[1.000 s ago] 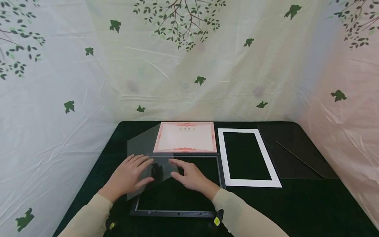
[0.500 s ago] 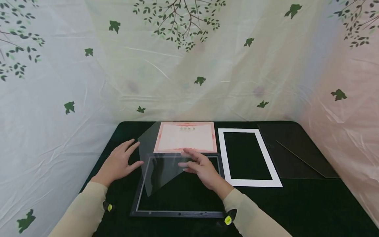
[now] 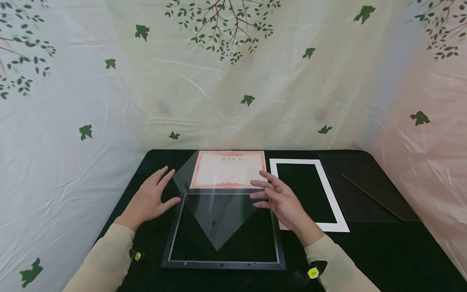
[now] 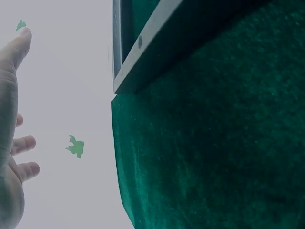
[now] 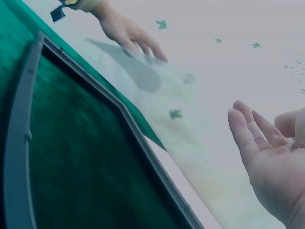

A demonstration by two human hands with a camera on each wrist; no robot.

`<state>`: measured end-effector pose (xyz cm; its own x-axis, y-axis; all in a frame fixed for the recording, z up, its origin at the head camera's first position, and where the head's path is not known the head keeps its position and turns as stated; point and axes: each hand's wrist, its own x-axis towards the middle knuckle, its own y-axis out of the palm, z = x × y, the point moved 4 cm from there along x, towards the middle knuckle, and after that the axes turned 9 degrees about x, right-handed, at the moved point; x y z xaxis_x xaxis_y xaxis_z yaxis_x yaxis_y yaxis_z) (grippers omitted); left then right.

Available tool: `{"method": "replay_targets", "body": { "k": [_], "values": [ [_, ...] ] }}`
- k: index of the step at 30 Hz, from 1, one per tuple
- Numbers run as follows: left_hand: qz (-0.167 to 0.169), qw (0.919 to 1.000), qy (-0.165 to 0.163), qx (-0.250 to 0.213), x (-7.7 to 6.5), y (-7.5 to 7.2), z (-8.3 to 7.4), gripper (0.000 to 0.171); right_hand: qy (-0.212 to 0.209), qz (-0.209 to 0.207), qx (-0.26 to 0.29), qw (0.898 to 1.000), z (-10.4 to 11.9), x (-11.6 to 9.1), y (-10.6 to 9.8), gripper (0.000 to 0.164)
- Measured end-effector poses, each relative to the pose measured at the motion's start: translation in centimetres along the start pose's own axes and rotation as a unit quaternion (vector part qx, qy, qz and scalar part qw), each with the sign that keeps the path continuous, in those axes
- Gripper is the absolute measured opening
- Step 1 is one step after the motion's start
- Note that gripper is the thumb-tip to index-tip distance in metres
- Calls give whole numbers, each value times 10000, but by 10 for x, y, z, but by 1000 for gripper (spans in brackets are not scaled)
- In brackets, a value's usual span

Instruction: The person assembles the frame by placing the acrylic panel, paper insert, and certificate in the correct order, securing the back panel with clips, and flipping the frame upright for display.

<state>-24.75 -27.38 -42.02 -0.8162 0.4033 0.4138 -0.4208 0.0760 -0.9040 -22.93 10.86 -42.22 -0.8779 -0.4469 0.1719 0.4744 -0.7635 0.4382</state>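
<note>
A clear sheet (image 3: 219,219), turned cornerwise, overlaps the black picture frame (image 3: 222,265) in the head view. Through it the lower part of a pink-bordered certificate (image 3: 229,168) shows. My left hand (image 3: 147,200) is at the sheet's left corner, fingers extended and thumb apart. My right hand (image 3: 286,202) is by the sheet's right corner with its fingers spread, palm facing inward. In the right wrist view the right hand (image 5: 271,148) has loosely bent fingers with nothing pinched between them, and the left hand (image 5: 131,36) appears at the sheet's far edge.
A white mat border (image 3: 332,194) lies right of the picture frame, partly behind my right hand. Farther right is a dark backing board (image 3: 365,194) with a thin strut. A printed cloth (image 3: 233,101) hangs behind the dark green table (image 3: 383,255).
My right hand has moved right, away from the left hand. My left hand has shifted slightly left and up. The clear sheet has turned so that one corner points toward me over the picture frame.
</note>
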Motion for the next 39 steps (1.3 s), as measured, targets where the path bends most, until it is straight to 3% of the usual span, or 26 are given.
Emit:
{"method": "replay_targets", "body": {
  "k": [12, 20, 24, 30, 34, 36, 39],
  "values": [
    [444, 9976, 111, -512, 7, 5, -22, 106, 153, -112, 66, 9998, 30, -26, -46, 45],
    [857, 9851, 164, -1485, -3, 6, -54, 113, 270, -48, 243, 9993, 31, -33, -60, 43],
    [673, 9860, 26, -1523, -9, -1, -62, 111, 209, -160, 66, 9996, 33, -34, -62, 46],
    [-71, 9933, -130, -1148, -14, -12, -69, 108, 2, -943, -681, 9932, 31, -33, -57, 65],
    [-553, 9934, -278, -965, -18, -17, -74, 110, -249, -1196, -1895, 9743, 23, -35, -44, 81],
    [-717, 9925, -379, -910, -20, -18, -75, 110, -454, -1271, -2793, 9507, 18, -38, -36, 86],
    [-851, 9906, -543, -924, -23, -19, -77, 109, -905, -1397, -3976, 9023, 13, -41, -24, 92]
  ]
}}
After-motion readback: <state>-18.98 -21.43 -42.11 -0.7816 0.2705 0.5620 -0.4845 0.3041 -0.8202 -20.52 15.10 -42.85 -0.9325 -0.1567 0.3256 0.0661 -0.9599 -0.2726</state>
